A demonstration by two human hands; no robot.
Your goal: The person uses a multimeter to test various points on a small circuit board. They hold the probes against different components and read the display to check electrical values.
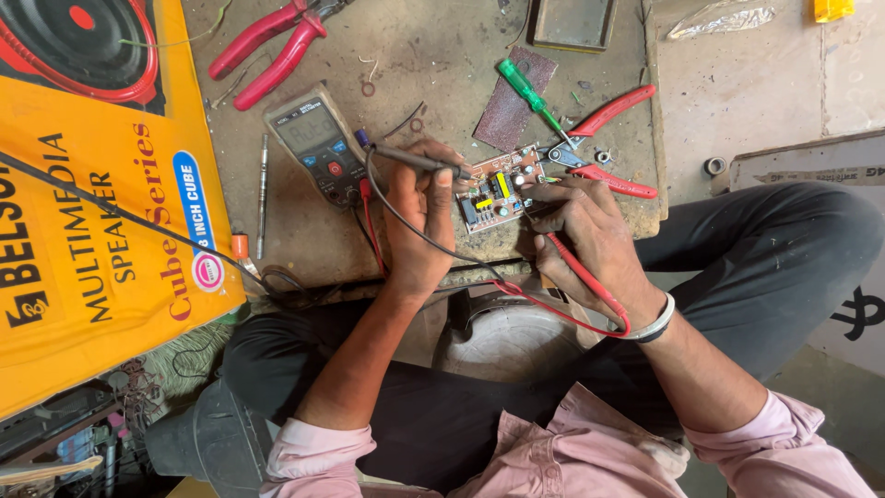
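Board (498, 189) pinned between both hands, flat on the bench. Left hand (417, 217) closed pen-style around black probe (415, 160), tip angled down onto the board just right of the fingers. Right hand (590, 231) curled shut on red probe (583, 275), fingertips resting on the board's right edge; tip itself hidden under the fingers, red lead looping back past the wrist.

Best kept steady: heels of both hands braced on the bench, one tip to one joint, no bridging of neighbouring pins, leads slack and clear of the parts. Meter (318, 143) just left of the left hand, screen tilted toward the head, readable with a glance.

Beyond the right hand: cutters (608, 148), screwdriver (525, 92), sandpaper (512, 106). Pliers (267, 46) far beyond the left.

Containers: shallow metal tray (572, 23) well beyond the board, contents impossible to tell; orange carton (92, 231) far left of the left hand, closed face up, nothing of its inside visible.
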